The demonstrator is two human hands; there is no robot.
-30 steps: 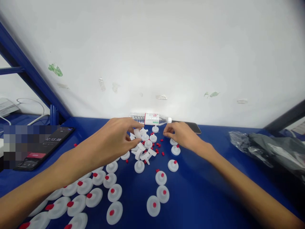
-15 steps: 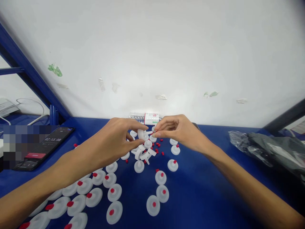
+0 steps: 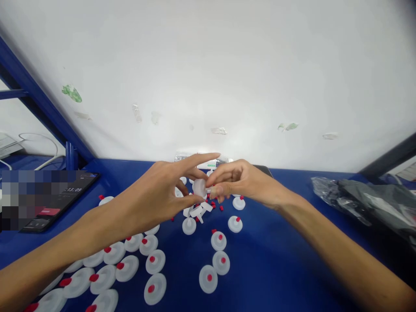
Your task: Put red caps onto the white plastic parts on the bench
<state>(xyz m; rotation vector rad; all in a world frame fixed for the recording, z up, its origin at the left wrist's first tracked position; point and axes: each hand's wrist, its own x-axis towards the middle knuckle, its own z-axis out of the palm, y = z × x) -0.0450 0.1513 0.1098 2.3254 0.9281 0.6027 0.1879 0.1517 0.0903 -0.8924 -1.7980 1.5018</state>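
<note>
Between my two hands is a translucent white disc [image 3: 199,187] with a short stem pointing right. My left hand [image 3: 177,182] holds the disc between thumb and fingers, its index finger stretched out above. The fingertips of my right hand [image 3: 232,180] are pinched at the stem; whether they hold a small red cap is hidden. Below the hands lies a pile of loose white pieces [image 3: 196,211], with small red caps [image 3: 221,208] beside it. Discs with red caps on them, such as one near the front [image 3: 155,289], lie in rows at the left and in the middle.
A clear plastic bottle [image 3: 211,164] lies against the wall behind my hands. A phone showing a timer [image 3: 65,197] is on the left of the blue table [image 3: 266,260]. Dark plastic bags [image 3: 367,203] lie at the right. Blue frame posts stand at both sides.
My hands have come together around the disc. My left index finger has lifted and stretched out, and my right fingertips have moved down to the disc's stem.
</note>
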